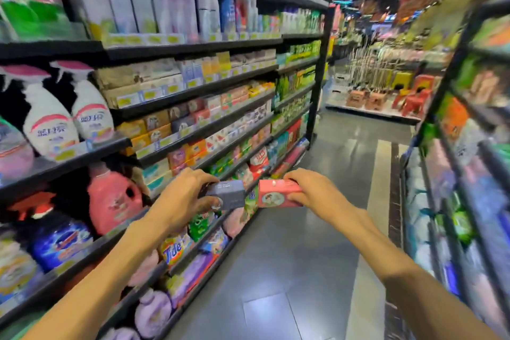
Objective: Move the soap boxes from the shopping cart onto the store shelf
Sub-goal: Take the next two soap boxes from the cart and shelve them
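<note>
We hold two small cardboard soap boxes out in front of us, over the grey tiled aisle floor (289, 243) and just beside the long dark metal store shelf (193, 92) that runs down our left. The dark grey soap box (229, 194) sits in our left hand (183, 199): the fingers curl over its top edge from behind and the thumb presses up against its lower near corner, so the box juts out to the right of the fingertips with its printed face toward us. The pink soap box with a round picture on its front (277, 194) is gripped by our right hand (313, 192), whose fingers wrap over the top right end while the palm covers that end, leaving most of the box sticking out to the left. The two boxes are level with each other, near but apart, with a narrow gap between their facing ends. Both hover in front of the lower rows of the shelf, which are packed with small coloured soap cartons (193, 124); further left stand white spray bottles with pink triggers (91, 107) and a pink detergent jug (113, 199). The frame is blurred, so the lettering on the boxes cannot be read.
</note>
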Demonstrator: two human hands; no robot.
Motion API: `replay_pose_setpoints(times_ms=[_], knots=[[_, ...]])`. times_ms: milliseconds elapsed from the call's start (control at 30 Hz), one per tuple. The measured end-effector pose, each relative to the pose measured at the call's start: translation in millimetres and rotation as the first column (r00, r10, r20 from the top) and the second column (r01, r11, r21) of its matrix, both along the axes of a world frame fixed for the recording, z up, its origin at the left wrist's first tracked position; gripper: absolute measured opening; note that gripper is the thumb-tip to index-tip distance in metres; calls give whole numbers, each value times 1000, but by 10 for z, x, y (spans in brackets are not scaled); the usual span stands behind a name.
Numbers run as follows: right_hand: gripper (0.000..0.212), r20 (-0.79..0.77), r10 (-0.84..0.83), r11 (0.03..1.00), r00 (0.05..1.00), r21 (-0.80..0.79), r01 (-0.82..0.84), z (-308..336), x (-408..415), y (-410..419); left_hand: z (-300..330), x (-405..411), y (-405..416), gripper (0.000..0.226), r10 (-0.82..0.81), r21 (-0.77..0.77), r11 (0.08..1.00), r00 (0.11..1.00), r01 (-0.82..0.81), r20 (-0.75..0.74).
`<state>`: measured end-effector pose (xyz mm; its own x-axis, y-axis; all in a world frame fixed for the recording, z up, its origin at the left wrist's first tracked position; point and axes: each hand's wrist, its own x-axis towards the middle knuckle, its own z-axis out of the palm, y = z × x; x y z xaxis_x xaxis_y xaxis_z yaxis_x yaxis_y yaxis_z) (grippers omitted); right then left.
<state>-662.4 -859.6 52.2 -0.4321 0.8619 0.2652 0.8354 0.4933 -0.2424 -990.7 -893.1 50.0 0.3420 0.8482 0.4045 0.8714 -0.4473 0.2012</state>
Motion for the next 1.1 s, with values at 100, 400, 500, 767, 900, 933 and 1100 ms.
replay_pose_setpoints(times_ms=[100,400,500,767,900,933,1100], knots=[[33,17,-32,999,999,3,32,69,287,474,122,244,479,44,-15,11,1000,1000,15,10],[35,23,-100,995,995,9,99,146,645,2062,242,577,2120,42,-43,82,996,998,40,36],[34,34,-112,994,993,-6,113,226,677,2610,337,602,2688,40,-73,68,995,997,72,11],[40,66,-73,997,995,-9,74,419,479,4051,393,415,3994,45,-57,-16,998,998,57,9],[41,45,7,1000,999,2,-7,367,243,4759,341,210,4393,43,16,-10,1000,999,-16,28],[42,44,36,999,998,0,-36,336,162,4955,332,157,4466,42,46,-9,999,999,-46,23],[39,42,241,970,970,11,-242,236,-372,5848,222,-150,4736,45,260,-14,966,965,-259,30]])
